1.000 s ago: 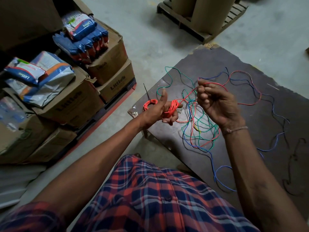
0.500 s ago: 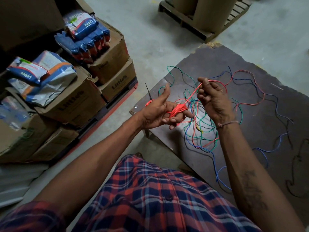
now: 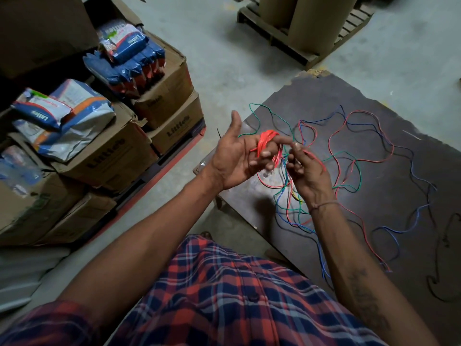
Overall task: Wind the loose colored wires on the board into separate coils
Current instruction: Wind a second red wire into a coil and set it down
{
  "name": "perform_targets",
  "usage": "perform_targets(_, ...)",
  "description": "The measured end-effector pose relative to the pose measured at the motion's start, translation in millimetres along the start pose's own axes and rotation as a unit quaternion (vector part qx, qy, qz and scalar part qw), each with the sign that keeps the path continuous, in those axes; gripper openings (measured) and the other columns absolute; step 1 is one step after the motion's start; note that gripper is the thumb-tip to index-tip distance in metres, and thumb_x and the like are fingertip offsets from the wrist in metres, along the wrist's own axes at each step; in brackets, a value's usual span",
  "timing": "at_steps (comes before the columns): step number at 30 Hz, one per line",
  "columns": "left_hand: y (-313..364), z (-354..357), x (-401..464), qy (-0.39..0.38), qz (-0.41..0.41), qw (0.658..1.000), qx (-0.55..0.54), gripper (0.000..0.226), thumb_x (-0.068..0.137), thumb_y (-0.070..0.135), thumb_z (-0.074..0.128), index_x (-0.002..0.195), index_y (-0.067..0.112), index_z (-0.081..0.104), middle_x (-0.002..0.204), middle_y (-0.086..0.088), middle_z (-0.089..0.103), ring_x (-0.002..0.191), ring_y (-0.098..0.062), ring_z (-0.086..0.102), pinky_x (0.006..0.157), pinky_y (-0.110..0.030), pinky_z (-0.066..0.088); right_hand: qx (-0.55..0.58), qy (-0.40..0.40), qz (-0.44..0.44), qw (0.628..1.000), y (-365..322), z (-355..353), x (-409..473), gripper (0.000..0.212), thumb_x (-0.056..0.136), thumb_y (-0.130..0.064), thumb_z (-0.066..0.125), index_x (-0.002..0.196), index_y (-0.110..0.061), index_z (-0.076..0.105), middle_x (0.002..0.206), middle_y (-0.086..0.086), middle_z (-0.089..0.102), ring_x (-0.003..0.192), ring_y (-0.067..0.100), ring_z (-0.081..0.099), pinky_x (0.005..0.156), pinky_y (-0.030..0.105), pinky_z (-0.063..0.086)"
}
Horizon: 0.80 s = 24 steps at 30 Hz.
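Note:
A dark board (image 3: 311, 96) lies on the floor in front of me, strewn with loose wires: a red one (image 3: 361, 113), a green one (image 3: 359, 176), a blue one (image 3: 419, 213) and a black one (image 3: 449, 236) at the right edge. My left hand (image 3: 232, 158) is turned palm up with the thumb raised, and a coil of bright red wire (image 3: 265, 141) is looped around its fingers. My right hand (image 3: 309, 176) sits just right of those fingertips and pinches the free strand of the red wire. A tangle of wires hangs below both hands.
Stacked cardboard boxes (image 3: 112, 156) with blue and white packets (image 3: 124, 46) on top stand at the left on a red pallet. A wooden pallet (image 3: 294, 51) with large cardboard rolls is at the back. Grey concrete floor surrounds the board.
My left hand has opened palm up with the coil now round its fingers. My right hand has come down from above the tangle to the left fingertips, bringing the red strand with it.

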<state>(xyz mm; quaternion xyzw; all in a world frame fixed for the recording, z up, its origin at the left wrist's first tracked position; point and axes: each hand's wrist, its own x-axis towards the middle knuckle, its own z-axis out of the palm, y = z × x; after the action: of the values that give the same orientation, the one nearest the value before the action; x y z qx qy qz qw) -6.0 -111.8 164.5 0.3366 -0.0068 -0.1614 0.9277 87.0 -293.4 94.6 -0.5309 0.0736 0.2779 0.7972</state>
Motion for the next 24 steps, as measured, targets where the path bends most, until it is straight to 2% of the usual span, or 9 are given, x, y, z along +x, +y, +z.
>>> perform_targets(2,1,-3,1,0.029,0.052,0.995,-0.085,0.123,0.089,0.085,0.004,0.145,-0.021,0.031,0.084,-0.005,0.048,0.055,-0.013,0.043,0.080,-0.032,0.054,-0.080,0.026,-0.034,0.996,8,6,-12,0.005,0.095,-0.015,0.073,0.095,-0.010,0.072,0.077,0.002,0.067,0.067,0.009,0.063,0.058,0.018,0.048)
perform_targets(4,1,-8,3,0.077,0.099,0.983,-0.131,0.120,0.089,0.086,0.009,0.139,-0.019,0.038,0.085,-0.009,0.054,0.068,-0.018,0.060,0.092,-0.031,0.055,-0.206,0.046,-0.114,0.971,12,14,-26,0.012,0.090,-0.015,0.078,0.094,-0.003,0.076,0.078,0.006,0.072,0.066,0.013,0.067,0.060,0.022,0.050)
perform_targets(7,-1,-9,7,0.127,0.153,0.964,-0.178,0.112,0.089,0.086,0.017,0.130,-0.013,0.047,0.098,-0.020,0.069,0.101,-0.030,0.065,0.110,-0.038,0.045,-0.369,0.064,-0.292,0.880,14,28,-43,0.009,0.087,-0.015,0.082,0.092,-0.008,0.081,0.082,0.004,0.077,0.070,0.013,0.071,0.067,0.027,0.056)
perform_targets(9,-4,-6,10,0.136,0.177,0.952,-0.211,0.112,0.090,0.085,0.022,0.135,-0.014,0.044,0.119,-0.027,0.065,0.113,-0.033,0.063,0.113,-0.042,0.043,-0.443,0.068,-0.384,0.807,12,36,-52,0.005,0.087,-0.018,0.082,0.088,-0.013,0.081,0.080,0.001,0.074,0.069,0.010,0.067,0.067,0.029,0.055)
perform_targets(11,-5,-2,13,0.127,0.184,0.950,-0.216,0.115,0.089,0.085,0.024,0.144,-0.015,0.036,0.132,-0.030,0.057,0.124,-0.036,0.057,0.116,-0.044,0.041,-0.471,0.074,-0.421,0.772,8,45,-57,0.009,0.089,-0.022,0.081,0.085,-0.014,0.080,0.077,0.000,0.072,0.066,0.009,0.063,0.066,0.030,0.052)
perform_targets(14,-4,3,13,0.125,0.176,0.957,-0.193,0.121,0.086,0.089,0.022,0.151,-0.013,0.029,0.137,-0.028,0.054,0.129,-0.035,0.052,0.114,-0.042,0.043,-0.468,0.078,-0.456,0.752,-3,55,-63,0.014,0.088,-0.023,0.084,0.084,-0.011,0.079,0.078,0.000,0.073,0.066,0.009,0.063,0.066,0.026,0.052)
perform_targets(17,-2,9,13,0.146,0.144,0.968,-0.146,0.124,0.081,0.093,0.016,0.148,-0.009,0.039,0.137,-0.024,0.056,0.123,-0.031,0.057,0.089,-0.035,0.055,-0.478,0.067,-0.491,0.725,-15,60,-66,0.013,0.091,-0.019,0.081,0.085,-0.008,0.077,0.079,0.002,0.073,0.068,0.015,0.065,0.066,0.027,0.050)
perform_targets(20,-6,13,13,0.172,0.123,0.972,-0.098,0.124,0.078,0.092,0.018,0.143,-0.011,0.044,0.132,-0.024,0.060,0.113,-0.029,0.064,0.083,-0.031,0.058,-0.504,0.060,-0.494,0.706,-24,64,-62,0.011,0.093,-0.018,0.077,0.088,-0.009,0.076,0.080,0.004,0.072,0.069,0.020,0.065,0.065,0.033,0.050)
perform_targets(24,-12,17,14,0.207,0.106,0.972,-0.040,0.092,0.085,0.076,0.030,0.118,-0.004,0.061,0.106,-0.014,0.073,0.098,-0.020,0.072,0.086,-0.028,0.059,-0.494,0.048,-0.469,0.730,-29,68,-59,0.007,0.090,-0.017,0.078,0.091,-0.010,0.078,0.088,0.003,0.077,0.078,0.018,0.071,0.072,0.035,0.056)
